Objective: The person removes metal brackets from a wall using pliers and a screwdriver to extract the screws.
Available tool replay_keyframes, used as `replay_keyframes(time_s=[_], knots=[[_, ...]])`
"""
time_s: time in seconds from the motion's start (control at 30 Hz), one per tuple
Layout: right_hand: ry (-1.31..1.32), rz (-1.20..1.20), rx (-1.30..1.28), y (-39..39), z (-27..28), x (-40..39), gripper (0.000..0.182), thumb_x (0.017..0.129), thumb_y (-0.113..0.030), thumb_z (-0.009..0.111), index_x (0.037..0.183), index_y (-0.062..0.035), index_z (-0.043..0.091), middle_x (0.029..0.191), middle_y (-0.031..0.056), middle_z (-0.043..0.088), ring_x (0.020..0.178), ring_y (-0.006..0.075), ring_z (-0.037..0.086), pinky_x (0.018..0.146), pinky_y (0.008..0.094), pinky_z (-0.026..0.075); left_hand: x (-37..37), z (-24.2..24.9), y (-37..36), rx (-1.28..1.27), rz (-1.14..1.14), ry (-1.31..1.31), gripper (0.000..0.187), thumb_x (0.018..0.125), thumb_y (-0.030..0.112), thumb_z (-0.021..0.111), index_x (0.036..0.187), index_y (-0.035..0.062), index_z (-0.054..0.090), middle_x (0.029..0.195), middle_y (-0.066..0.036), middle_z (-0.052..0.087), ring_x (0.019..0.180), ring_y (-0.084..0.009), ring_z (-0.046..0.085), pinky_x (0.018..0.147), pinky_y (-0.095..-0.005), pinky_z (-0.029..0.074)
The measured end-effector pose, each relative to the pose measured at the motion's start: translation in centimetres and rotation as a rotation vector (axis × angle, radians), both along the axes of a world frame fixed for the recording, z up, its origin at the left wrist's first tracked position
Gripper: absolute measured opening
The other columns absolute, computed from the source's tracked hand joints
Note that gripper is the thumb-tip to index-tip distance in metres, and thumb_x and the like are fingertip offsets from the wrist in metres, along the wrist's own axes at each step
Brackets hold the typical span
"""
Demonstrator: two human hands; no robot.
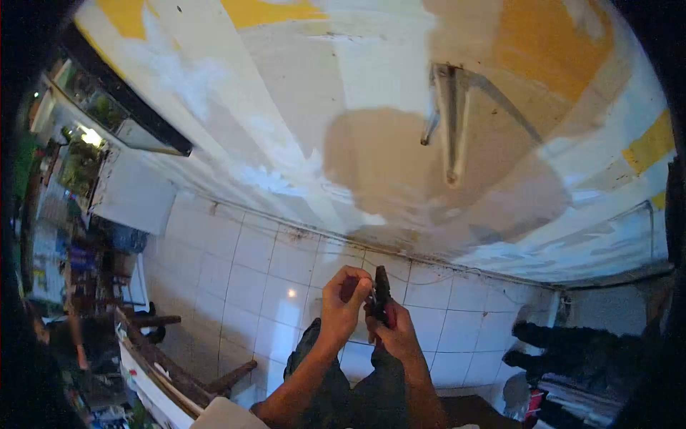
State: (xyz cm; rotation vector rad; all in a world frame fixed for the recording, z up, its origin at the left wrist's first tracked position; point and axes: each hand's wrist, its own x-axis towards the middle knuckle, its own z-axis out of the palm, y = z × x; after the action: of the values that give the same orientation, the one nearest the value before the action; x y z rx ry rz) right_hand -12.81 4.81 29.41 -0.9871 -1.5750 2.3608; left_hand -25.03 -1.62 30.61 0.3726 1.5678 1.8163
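Observation:
In the lower middle of the head view, my right hand (396, 332) is wrapped round a dark tool with a reddish grip (382, 289). Its narrow dark end points up towards the wall, and its exact kind is not clear. Close by on the left, my left hand (346, 297) is closed in a pinch, thumb against the fingers, beside the tool. Whatever the pinch holds, if anything, is too small to make out. Both hands are above my knees, over the tiled floor.
A metal bracket (450, 125) sticks out from the painted wall (286, 86) ahead. White tiles (243, 286) cover the floor, with a thin cable (443, 275) along the wall's foot. Wooden furniture (164, 372) stands lower left; dark items (572, 343) lie right. An open window (107, 114) is upper left.

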Motion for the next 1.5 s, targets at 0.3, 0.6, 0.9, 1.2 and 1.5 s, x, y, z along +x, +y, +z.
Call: replay_keyframes(time_s=[0.3,0.6,0.9,1.2,1.5], knots=[[0.035,-0.060,-0.032,-4.6,-2.0,-10.8,0.027,0.086,0.001,0.053,0.113,0.0043,0.054,0.078,0.0033,0.058,0.060,0.0084,0.055,0.054,0.0249,0.047,-10.4,-1.6,-4.2,-0.043,-0.034,0.151,0.022,0.091,0.024,0.066,0.097,0.0043,0.058,0.091,-0.004,0.058,0.071,-0.0088,0.053,0.061,-0.0225,0.045],[0.153,-0.191,-0.361,-8.2,-8.1,-16.5,0.053,0.084,0.000,0.053,0.134,0.0017,0.038,0.088,0.0105,0.061,0.066,0.0174,0.062,0.057,0.0310,0.053,-17.0,-5.0,-5.6,-0.066,-0.444,-0.478,0.046,0.096,0.040,0.055,0.123,0.0033,0.050,0.103,-0.013,0.064,0.085,-0.0221,0.065,0.070,-0.0301,0.055],[0.171,-0.319,-0.223,-8.2,-9.3,-15.5,0.071,0.084,0.003,0.051,0.148,-0.0083,0.023,0.093,0.0070,0.061,0.072,0.0150,0.060,0.057,0.0302,0.052,-15.2,-6.8,-4.0,-0.184,-0.422,-0.470,0.032,0.097,0.035,0.055,0.102,0.0031,0.054,0.085,-0.008,0.062,0.078,-0.0199,0.063,0.069,-0.0298,0.052],[0.162,-0.478,-0.305,-7.8,-6.9,-12.2,0.029,0.080,0.006,0.053,0.109,0.0012,0.051,0.084,0.0105,0.062,0.065,0.0184,0.062,0.057,0.0301,0.052,-15.8,-1.0,2.3,0.107,-0.175,0.623,0.038,0.083,0.006,0.070,0.117,0.0029,0.054,0.113,-0.014,0.056,0.111,-0.0262,0.051,0.089,-0.0367,0.046],[0.351,-0.501,-0.270,-7.8,-6.5,-10.1,0.031,0.080,-0.002,0.058,0.111,0.0014,0.051,0.085,0.0112,0.061,0.071,0.0192,0.062,0.062,0.0339,0.053,-17.7,18.1,18.0,0.859,-0.052,1.784,0.046,0.064,0.004,0.077,0.109,0.0091,0.067,0.107,-0.006,0.066,0.098,-0.0254,0.058,0.086,-0.0350,0.044]])
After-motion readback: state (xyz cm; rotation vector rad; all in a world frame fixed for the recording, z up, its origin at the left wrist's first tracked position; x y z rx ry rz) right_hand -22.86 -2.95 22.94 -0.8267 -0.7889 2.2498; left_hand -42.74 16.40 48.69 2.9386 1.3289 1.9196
